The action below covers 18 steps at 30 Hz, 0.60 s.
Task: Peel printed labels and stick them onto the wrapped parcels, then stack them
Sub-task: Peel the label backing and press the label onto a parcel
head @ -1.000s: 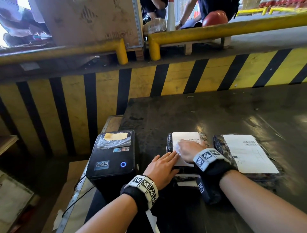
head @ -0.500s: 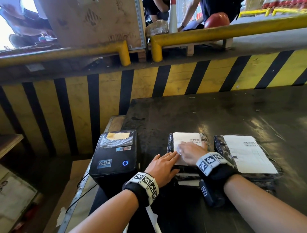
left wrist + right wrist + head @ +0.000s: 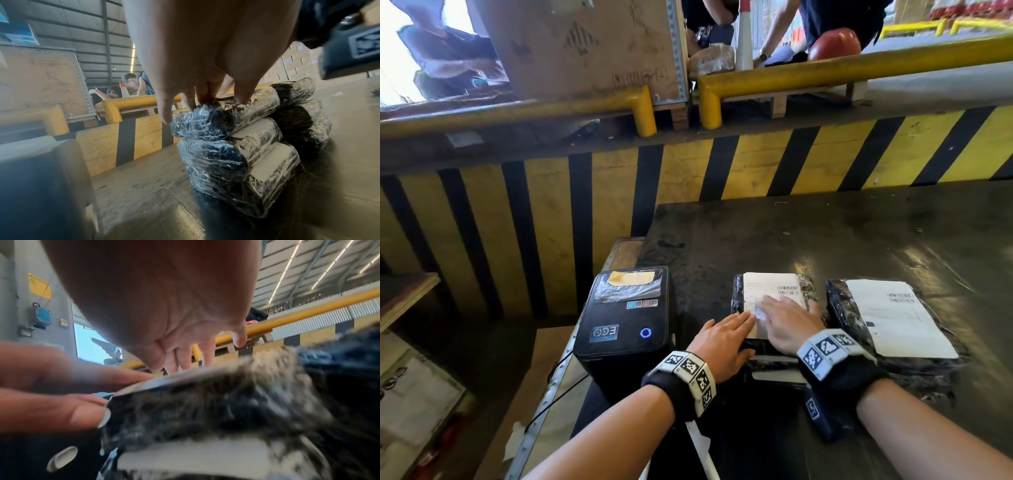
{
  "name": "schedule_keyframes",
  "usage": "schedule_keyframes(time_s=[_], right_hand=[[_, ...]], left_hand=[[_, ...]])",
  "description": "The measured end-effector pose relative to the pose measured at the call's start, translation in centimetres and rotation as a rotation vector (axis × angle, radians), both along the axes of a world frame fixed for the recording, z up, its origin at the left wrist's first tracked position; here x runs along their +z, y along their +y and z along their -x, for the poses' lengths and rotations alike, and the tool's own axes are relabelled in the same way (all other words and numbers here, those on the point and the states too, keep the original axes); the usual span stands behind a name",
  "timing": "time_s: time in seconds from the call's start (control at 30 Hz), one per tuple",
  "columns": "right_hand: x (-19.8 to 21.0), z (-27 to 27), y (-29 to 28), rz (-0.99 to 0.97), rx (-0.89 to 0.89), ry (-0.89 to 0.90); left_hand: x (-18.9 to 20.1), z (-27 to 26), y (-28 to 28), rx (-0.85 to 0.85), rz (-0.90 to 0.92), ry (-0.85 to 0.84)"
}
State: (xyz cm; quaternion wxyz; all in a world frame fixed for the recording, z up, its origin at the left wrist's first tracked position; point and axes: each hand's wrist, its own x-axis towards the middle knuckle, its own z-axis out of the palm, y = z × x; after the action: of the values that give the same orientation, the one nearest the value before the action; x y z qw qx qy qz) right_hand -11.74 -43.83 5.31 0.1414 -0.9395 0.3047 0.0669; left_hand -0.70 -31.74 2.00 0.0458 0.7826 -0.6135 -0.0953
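Observation:
A stack of black film-wrapped parcels (image 3: 232,146) stands on the dark table (image 3: 825,240). Its top parcel (image 3: 738,291) carries a white printed label (image 3: 770,289). My right hand (image 3: 787,322) lies flat on that label, fingers straight, pressing it down. My left hand (image 3: 726,337) rests with straight fingers on the parcel's near left edge, its fingertips (image 3: 164,116) touching the film. To the right sits a second stack, its top parcel (image 3: 839,308) bearing a larger white label (image 3: 893,315).
A black label printer (image 3: 623,318) stands left of the parcels at the table's corner, its cable running down. A yellow-and-black striped barrier (image 3: 688,171) with yellow rails lines the far side. People work behind it beside a large crate (image 3: 585,48).
My right hand has slid a little to the right across the label. The left hand has stayed on the parcel's edge.

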Motion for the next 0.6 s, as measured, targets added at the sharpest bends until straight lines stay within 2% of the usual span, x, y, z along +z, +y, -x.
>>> schedule_keyframes(time_s=[0.2, 0.33, 0.47, 0.6], right_hand=[[-0.6, 2.8, -1.4, 0.004, -0.093, 0.014], [0.5, 1.8, -2.4, 0.016, -0.155, 0.060], [0.0, 0.3, -0.3, 0.035, -0.063, 0.000], [-0.7, 2.0, 0.8, 0.019, -0.035, -0.017]], left_hand=[[-0.1, 0.4, 0.6, 0.012, -0.002, 0.016], [-0.2, 0.3, 0.4, 0.011, -0.017, 0.013], [-0.1, 0.3, 0.4, 0.011, -0.010, 0.005], [-0.1, 0.3, 0.7, 0.003, 0.001, -0.001]])
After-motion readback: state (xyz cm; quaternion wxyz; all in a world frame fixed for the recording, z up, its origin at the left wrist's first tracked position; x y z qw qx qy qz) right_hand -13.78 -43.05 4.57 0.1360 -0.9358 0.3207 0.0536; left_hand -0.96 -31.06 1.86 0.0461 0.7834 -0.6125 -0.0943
